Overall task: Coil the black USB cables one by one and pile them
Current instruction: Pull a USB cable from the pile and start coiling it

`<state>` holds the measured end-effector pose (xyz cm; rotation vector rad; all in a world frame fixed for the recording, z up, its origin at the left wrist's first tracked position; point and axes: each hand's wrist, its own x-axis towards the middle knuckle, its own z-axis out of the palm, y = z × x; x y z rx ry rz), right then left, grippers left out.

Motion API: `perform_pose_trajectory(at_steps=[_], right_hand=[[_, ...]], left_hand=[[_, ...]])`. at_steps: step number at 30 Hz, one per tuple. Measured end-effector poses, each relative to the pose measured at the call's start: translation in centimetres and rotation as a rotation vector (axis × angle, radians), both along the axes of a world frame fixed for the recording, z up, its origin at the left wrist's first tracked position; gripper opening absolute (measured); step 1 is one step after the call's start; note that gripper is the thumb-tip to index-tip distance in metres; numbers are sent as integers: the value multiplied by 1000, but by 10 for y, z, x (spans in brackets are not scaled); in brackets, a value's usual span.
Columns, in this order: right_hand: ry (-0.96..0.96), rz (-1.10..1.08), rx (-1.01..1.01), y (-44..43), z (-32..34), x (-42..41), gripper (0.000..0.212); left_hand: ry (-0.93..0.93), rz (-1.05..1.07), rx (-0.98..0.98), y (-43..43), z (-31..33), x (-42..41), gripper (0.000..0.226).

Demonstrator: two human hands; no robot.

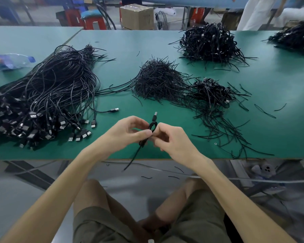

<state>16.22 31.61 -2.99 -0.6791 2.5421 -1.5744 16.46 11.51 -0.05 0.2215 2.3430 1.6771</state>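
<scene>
A coiled black USB cable [152, 126] stands upright between my hands above the near table edge, its plug pointing up and a loose tail hanging below the edge. My left hand [128, 134] pinches the bundle from the left. My right hand [172, 139] pinches it from the right, fingers curled at its middle. A big heap of uncoiled USB cables [42, 97] lies at the left, plugs toward me. A small pile of coiled cables [212, 92] sits right of centre.
The green table [123, 48] also bears a heap of thin black ties [158, 79], with loose ties strewn at the right, a larger coiled pile [211, 42] farther back, and a plastic bottle [11, 61] at far left. A cardboard box and stools stand beyond.
</scene>
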Motion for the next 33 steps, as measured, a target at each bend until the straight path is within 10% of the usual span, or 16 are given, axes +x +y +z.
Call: perform_pose_trajectory(at_steps=[8, 20, 33], right_hand=[[22, -8, 25, 0, -3, 2, 15], [-426, 75, -641, -11, 12, 10, 15], [-124, -79, -244, -2, -4, 5, 22]], left_hand=[[211, -86, -87, 1, -5, 3, 27], [874, 92, -266, 18, 14, 20, 36], [137, 66, 53, 10, 10, 1, 31]])
